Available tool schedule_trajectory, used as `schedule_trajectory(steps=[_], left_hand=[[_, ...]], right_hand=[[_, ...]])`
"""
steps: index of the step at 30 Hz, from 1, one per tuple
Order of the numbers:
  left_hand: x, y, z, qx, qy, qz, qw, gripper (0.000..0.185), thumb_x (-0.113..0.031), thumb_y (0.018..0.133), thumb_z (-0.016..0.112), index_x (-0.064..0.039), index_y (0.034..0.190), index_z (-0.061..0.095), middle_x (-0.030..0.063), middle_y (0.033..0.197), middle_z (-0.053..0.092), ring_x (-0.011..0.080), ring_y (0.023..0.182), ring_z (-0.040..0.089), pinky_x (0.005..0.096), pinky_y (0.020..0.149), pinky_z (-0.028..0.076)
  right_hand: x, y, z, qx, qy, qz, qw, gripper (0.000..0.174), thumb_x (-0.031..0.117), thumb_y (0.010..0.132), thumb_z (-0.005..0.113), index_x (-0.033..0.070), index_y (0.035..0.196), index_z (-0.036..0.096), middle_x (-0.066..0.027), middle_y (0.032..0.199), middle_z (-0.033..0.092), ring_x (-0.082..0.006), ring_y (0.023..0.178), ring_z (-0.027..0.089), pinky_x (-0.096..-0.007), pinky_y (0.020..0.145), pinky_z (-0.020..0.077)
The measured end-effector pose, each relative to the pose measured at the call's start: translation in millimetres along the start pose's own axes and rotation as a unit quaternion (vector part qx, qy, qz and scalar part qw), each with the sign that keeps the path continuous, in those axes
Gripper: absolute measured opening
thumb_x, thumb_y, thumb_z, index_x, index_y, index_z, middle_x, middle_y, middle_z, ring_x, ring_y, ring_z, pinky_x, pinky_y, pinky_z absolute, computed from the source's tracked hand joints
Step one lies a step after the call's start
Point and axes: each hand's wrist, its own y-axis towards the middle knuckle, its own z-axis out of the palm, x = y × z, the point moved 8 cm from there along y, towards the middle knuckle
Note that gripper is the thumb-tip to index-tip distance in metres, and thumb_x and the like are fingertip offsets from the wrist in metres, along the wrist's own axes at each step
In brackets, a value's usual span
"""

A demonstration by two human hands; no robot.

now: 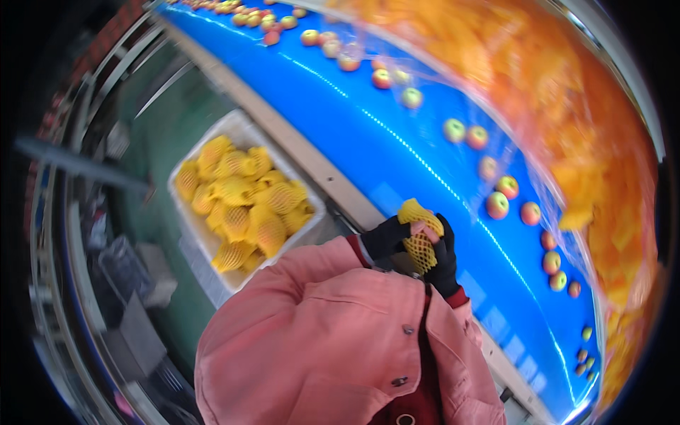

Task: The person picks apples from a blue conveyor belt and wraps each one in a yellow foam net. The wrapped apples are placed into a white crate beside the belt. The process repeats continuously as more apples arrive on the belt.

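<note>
Both my hands, in black fingerless gloves, meet in front of my chest at the near edge of the blue conveyor belt. Between them is a yellow foam net sleeve with a bit of reddish fruit, seemingly an apple, showing at its top. My left hand grips it from the left, its fingertips on the net. My right hand wraps its right side. To the left stands a lined box holding several apples in yellow foam nets. Loose red and green apples lie along the belt's far side.
Beyond the belt, clear plastic film borders a large heap of orange-yellow material. A tan rail edges the belt on my side. On the green floor at left are an open cardboard box and a plastic crate. A grey bar juts in.
</note>
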Motion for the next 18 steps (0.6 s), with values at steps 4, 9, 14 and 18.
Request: schedule_trajectory(steps=[4, 9, 14, 18], left_hand=[[-71, -40, -51, -0.036, -0.073, 0.136, 0.987, 0.043, -0.026, 0.095, 0.058, -0.006, 0.130, 0.046, 0.0104, 0.118, 0.058, 0.0218, 0.107, 0.059, 0.0363, 0.093, 0.049], [-257, -189, -156, -0.435, 0.366, 0.405, 0.716, 0.042, -0.028, 0.096, 0.058, -0.001, 0.128, 0.052, 0.0076, 0.119, 0.059, 0.0172, 0.106, 0.057, 0.0323, 0.094, 0.047], [-367, -242, -227, -0.557, 0.751, 0.266, 0.235, 0.046, -0.031, 0.091, 0.060, -0.001, 0.126, 0.053, 0.0244, 0.133, 0.048, 0.0393, 0.123, 0.045, 0.0409, 0.106, 0.035], [-354, -215, -372, -0.471, 0.675, -0.083, 0.561, 0.059, -0.049, 0.098, 0.036, -0.004, 0.134, 0.051, 0.0176, 0.140, 0.048, 0.0328, 0.132, 0.041, 0.0379, 0.109, 0.031]], right_hand=[[-2, -5, 8, 0.172, -0.032, 0.073, 0.982, 0.045, -0.014, 0.077, 0.060, 0.008, 0.116, 0.064, -0.0190, 0.126, 0.057, -0.0221, 0.081, 0.067, -0.0280, 0.064, 0.0536], [14, 11, -43, 0.015, -0.020, 0.032, 0.999, 0.023, 0.005, 0.097, 0.045, -0.003, 0.094, 0.066, -0.0162, 0.109, 0.066, -0.0190, 0.078, 0.066, -0.0255, 0.057, 0.0521], [26, 29, -95, -0.083, -0.141, -0.020, 0.986, 0.029, 0.011, 0.101, 0.041, -0.004, 0.092, 0.065, -0.0159, 0.104, 0.067, -0.0158, 0.067, 0.063, -0.0248, 0.055, 0.0509], [24, 36, -112, -0.095, -0.110, -0.002, 0.989, 0.020, 0.000, 0.095, 0.044, -0.004, 0.095, 0.064, -0.0156, 0.103, 0.067, -0.0185, 0.069, 0.064, -0.0261, 0.056, 0.0523]])
